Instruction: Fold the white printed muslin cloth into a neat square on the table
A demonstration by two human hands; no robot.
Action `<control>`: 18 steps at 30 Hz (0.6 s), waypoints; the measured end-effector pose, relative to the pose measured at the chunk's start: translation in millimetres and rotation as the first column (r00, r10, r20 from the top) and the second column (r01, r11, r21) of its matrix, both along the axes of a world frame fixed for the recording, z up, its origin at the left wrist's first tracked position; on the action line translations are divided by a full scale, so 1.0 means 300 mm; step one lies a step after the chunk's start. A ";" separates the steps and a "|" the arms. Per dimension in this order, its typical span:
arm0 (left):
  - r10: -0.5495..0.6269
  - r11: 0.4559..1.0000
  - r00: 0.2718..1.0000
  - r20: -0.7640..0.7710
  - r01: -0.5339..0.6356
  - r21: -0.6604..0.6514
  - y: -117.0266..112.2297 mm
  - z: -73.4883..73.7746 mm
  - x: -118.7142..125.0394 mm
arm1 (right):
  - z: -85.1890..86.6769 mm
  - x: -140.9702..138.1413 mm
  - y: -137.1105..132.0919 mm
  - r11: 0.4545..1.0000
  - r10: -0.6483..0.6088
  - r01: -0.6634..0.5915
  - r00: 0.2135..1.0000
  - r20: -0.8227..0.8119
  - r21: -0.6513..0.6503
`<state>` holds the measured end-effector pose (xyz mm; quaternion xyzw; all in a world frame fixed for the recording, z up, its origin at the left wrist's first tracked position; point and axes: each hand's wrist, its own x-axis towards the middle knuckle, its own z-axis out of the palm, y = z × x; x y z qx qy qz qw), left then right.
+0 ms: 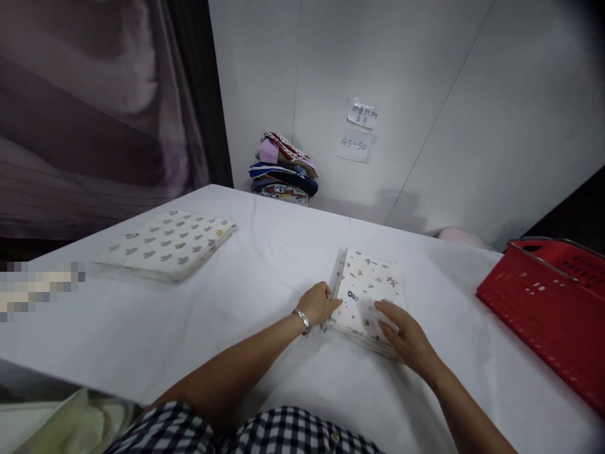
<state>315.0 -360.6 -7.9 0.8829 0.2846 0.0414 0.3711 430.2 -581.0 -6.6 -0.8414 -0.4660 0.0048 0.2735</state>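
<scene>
A small folded white cloth (368, 284) with little printed motifs lies on the white table (265, 271), right of centre. My left hand (319, 304), with a bracelet on the wrist, has its fingers curled against the cloth's left edge. My right hand (401, 334) lies flat on the cloth's near right corner, fingers stretched out. A second, larger folded cloth (165, 244) with grey heart shapes rests at the table's far left, away from both hands.
A red plastic basket (548, 309) sits at the table's right edge. A stack of coloured folded fabrics (283, 169) stands in the far corner against the white wall, beside two paper notes (359, 129). A dark curtain hangs at the left.
</scene>
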 end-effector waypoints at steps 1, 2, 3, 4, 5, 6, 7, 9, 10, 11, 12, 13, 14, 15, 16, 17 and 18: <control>0.001 1.000 1.000 0.002 -0.001 0.015 -0.007 -0.007 0.005 | 0.009 0.025 0.046 1.000 -0.002 0.003 0.999 -0.045 0.016; -0.005 1.000 1.000 0.001 0.005 0.025 -0.014 -0.015 0.008 | 0.015 0.055 0.092 1.000 0.000 0.002 0.997 -0.082 0.025; -0.015 0.999 1.000 0.001 0.015 0.031 -0.022 -0.024 0.009 | 0.019 0.090 0.139 0.999 -0.005 0.009 0.994 -0.107 0.032; -0.024 0.999 1.000 0.003 0.024 0.033 -0.029 -0.032 0.010 | 0.022 0.128 0.186 0.999 -0.018 0.022 0.993 -0.120 0.032; -0.029 0.999 1.000 0.008 0.029 0.031 -0.033 -0.038 0.010 | 0.024 0.169 0.232 0.999 -0.041 0.044 0.992 -0.120 0.024; -0.028 0.999 1.000 0.013 0.028 0.024 -0.036 -0.042 0.011 | 0.026 0.211 0.277 0.997 -0.069 0.071 0.991 -0.112 0.007; -0.024 1.000 1.000 0.018 0.024 0.017 -0.037 -0.043 0.011 | 0.029 0.253 0.321 0.995 -0.098 0.097 0.990 -0.100 -0.018; -0.013 1.000 0.999 0.032 0.013 -0.002 -0.035 -0.042 0.013 | 0.033 0.331 0.407 0.990 -0.132 0.128 0.988 -0.076 -0.066; -0.005 1.000 0.999 0.042 0.005 -0.009 -0.034 -0.042 0.014 | 0.035 0.366 0.447 0.988 -0.136 0.130 0.988 -0.069 -0.085; 0.002 1.000 0.999 0.052 -0.001 -0.015 -0.033 -0.043 0.016 | 0.035 0.398 0.484 0.987 -0.134 0.127 0.989 -0.064 -0.103; 0.006 1.000 0.998 0.062 -0.004 -0.020 -0.033 -0.045 0.017 | 0.034 0.425 0.517 0.985 -0.128 0.120 0.990 -0.063 -0.121; 0.007 1.000 0.997 0.071 -0.006 -0.025 -0.034 -0.049 0.018 | 0.032 0.449 0.546 0.983 -0.123 0.113 0.990 -0.063 -0.142; 0.007 1.000 0.997 0.079 -0.004 -0.031 -0.035 -0.054 0.018 | 0.029 0.470 0.571 0.981 -0.118 0.106 0.991 -0.065 -0.165; 0.003 0.999 0.996 0.087 0.000 -0.039 -0.036 -0.059 0.018 | 0.026 0.487 0.590 0.978 -0.112 0.098 0.991 -0.068 -0.187; -0.002 0.999 0.996 0.093 0.007 -0.049 -0.038 -0.064 0.018 | 0.022 0.501 0.606 0.975 -0.106 0.090 0.992 -0.071 -0.205; -0.010 0.998 0.995 0.098 0.016 -0.061 -0.039 -0.067 0.018 | 0.018 0.511 0.617 0.972 -0.100 0.082 0.992 -0.073 -0.219; -0.017 0.997 0.995 0.098 0.024 -0.073 -0.039 -0.069 0.018 | 0.015 0.519 0.626 0.971 -0.093 0.074 0.993 -0.075 -0.229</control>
